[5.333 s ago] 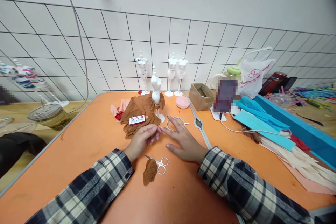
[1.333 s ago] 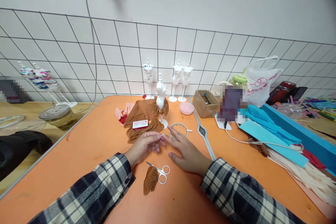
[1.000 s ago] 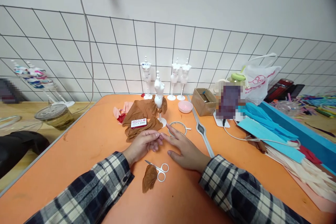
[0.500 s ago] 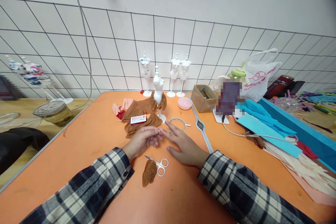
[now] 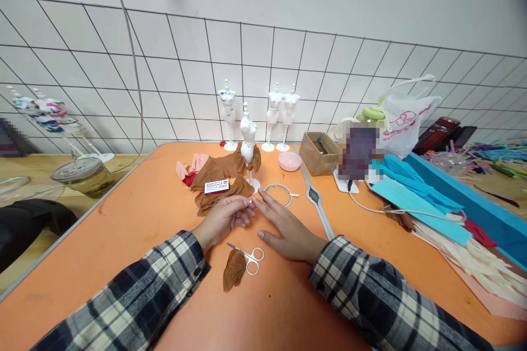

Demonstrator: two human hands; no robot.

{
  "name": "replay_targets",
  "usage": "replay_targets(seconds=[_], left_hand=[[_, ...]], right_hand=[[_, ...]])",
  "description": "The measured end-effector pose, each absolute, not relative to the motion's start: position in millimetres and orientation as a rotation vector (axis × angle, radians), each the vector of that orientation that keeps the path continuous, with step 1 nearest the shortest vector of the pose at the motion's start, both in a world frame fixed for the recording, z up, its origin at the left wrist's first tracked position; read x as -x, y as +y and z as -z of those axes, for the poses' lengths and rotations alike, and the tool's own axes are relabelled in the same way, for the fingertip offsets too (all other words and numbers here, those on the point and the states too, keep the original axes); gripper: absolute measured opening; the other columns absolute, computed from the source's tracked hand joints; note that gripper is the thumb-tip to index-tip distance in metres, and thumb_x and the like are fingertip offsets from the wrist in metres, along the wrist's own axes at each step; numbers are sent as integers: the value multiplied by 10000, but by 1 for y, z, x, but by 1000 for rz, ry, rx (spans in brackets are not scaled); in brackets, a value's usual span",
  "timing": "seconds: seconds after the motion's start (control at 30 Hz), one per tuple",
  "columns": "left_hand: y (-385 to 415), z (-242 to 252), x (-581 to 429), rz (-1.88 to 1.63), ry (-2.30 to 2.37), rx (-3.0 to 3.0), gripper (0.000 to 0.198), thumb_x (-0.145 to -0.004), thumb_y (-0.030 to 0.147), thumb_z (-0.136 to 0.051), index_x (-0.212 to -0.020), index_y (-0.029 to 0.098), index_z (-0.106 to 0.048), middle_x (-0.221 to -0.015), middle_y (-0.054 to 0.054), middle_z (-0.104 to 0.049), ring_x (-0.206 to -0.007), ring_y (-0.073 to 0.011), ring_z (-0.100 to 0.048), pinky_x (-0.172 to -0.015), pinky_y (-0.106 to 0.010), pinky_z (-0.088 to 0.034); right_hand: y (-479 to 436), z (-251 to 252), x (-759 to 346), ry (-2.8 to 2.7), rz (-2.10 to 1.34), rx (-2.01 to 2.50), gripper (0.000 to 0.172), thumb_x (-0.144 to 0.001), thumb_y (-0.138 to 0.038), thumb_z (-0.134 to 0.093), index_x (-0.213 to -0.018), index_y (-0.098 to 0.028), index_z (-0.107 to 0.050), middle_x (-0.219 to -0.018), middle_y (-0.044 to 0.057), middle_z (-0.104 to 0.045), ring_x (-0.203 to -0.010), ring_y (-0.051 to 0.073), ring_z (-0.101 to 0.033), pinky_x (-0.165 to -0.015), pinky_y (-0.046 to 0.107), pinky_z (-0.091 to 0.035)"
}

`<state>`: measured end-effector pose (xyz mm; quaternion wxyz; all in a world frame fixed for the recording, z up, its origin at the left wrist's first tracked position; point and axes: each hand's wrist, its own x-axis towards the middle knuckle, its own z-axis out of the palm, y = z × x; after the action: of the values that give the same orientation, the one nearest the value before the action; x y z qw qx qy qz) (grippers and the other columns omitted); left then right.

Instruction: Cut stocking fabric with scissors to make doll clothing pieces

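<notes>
My left hand [image 5: 226, 218] is closed in a pinch, thumb against fingers. A tiny pale bit shows at its fingertips, too small to name. My right hand [image 5: 288, 226] lies open over the table, fingers stretched out, its fingertips close to the left thumb tip. Below the hands are small white-handled scissors [image 5: 252, 259], blades partly over a scrap of brown cloth [image 5: 234, 271]. Just beyond my left hand, a small white and red box [image 5: 216, 187] rests on crumpled brown cloth [image 5: 218, 170]. A white mini dress form [image 5: 248, 134] with brown cloth round its hips stands behind.
More dress forms [image 5: 275, 109] stand along the wall. A white hoop [image 5: 280, 194], a pink bowl [image 5: 290, 162], a cardboard box [image 5: 319, 153] and a grey strap [image 5: 315, 197] lie toward the right. Farther right are a phone on a stand [image 5: 358, 153], its cable, and blue cloth [image 5: 424, 197].
My right thumb and fingers have shifted slightly left, toward the left fingertips. My left hand keeps its pinch, and the table items are as before.
</notes>
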<state>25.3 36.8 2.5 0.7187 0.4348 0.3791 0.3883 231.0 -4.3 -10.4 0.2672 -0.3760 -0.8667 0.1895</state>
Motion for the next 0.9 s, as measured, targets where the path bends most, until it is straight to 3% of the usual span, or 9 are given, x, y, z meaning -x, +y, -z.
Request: replay_targets(seconds=[0.47, 0.67, 0.9], left_hand=[[39, 0, -25, -848, 857, -951, 174, -746, 263, -714, -759, 90, -697, -652, -58, -691, -552, -102, -618, -534, -181, -487], [40, 3, -24, -829, 856, -963, 191, -726, 277, -731, -732, 91, -691, -654, -59, -683, -569, -110, -619, -550, -193, -489], [39, 0, -25, -836, 858, -961, 179, -729, 270, -727, -723, 94, -692, -658, -56, -685, -561, -107, -612, -558, -205, -484]], right_hand=[[-1, 12, -232, -2167, -663, 983, 680, -946, -357, -498, -1541, -265, -182, -1618, 63, -87, -1479, 216, -145, -1190, 450, -183], [0, 12, -232, -2069, -716, 969, 699, -941, -334, -506, -1542, -315, -150, -1618, 27, -92, -1480, 216, -140, -1171, 454, -256], [1, 17, -232, -2024, -709, 938, 732, -935, -311, -513, -1544, -330, -108, -1617, 12, -99, -1473, 221, -171, -1177, 466, -248]])
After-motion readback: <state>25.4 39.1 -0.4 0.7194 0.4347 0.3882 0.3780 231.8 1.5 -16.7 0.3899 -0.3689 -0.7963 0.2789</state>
